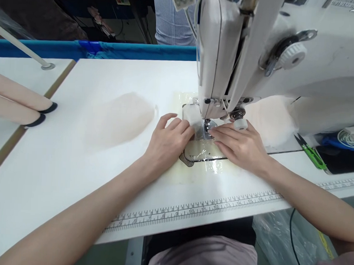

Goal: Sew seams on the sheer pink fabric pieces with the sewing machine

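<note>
My left hand [172, 138] rests just left of the presser foot [207, 128] of a white sewing machine [218, 51]. Its fingers are bent and drawn together with the tips pointing down; whatever lies under them is hidden. On the other side, my right hand [240, 143] lies with fingers stretched out, fingertips close to the foot. Beyond that hand, pale thin fabric [272, 117] lies under the machine arm. A sheer beige piece [127, 118] is spread flat on the table to the left. Both hands are over the metal bed plate [207, 152], which has clear film around it.
Green-handled thread snips [314, 155] lie at the right beside a dark tray [338, 158]. A printed ruler [190, 212] runs along the table's front edge. Two beige tubes with black ends [21, 102] reach in from the left. Another person's striped shirt [173, 21] is behind the table.
</note>
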`<state>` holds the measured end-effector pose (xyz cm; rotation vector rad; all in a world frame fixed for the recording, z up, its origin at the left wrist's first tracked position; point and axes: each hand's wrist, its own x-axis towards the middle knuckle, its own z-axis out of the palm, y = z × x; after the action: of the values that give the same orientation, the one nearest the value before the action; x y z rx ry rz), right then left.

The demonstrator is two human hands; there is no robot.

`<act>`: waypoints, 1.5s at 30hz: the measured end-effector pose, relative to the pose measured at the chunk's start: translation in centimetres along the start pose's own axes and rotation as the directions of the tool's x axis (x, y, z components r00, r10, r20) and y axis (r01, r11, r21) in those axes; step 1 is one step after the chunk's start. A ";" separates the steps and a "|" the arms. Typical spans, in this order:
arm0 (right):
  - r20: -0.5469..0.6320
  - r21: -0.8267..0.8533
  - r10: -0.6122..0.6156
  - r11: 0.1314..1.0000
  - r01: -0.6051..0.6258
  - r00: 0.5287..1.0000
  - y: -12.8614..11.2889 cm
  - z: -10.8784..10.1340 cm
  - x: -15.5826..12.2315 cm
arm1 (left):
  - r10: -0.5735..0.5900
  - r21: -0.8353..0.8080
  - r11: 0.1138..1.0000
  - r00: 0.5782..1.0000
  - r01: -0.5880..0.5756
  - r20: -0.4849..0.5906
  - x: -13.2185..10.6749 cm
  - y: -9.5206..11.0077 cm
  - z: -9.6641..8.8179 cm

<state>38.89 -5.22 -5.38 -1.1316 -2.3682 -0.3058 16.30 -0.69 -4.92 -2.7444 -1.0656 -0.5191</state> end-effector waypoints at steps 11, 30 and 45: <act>0.329 0.824 0.092 0.458 -0.334 0.940 -1.0 -1.6 1.0 | 0.082 -0.818 0.231 0.827 0.527 0.556 -0.7 0.5 -4.2; 0.486 0.869 0.040 0.084 -0.488 0.873 -1.5 -2.3 1.2 | 0.234 -0.757 -0.189 0.777 0.625 0.584 -0.5 -1.5 -4.7; 0.626 0.774 0.088 -0.191 -0.604 0.775 -1.1 -2.6 1.1 | 0.227 -0.740 -0.197 0.764 0.643 0.604 -0.6 -0.7 -4.1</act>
<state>38.32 -6.28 -2.58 -0.8976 -1.4091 1.8341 14.29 -1.65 -1.30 -4.3897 -2.0571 -0.8966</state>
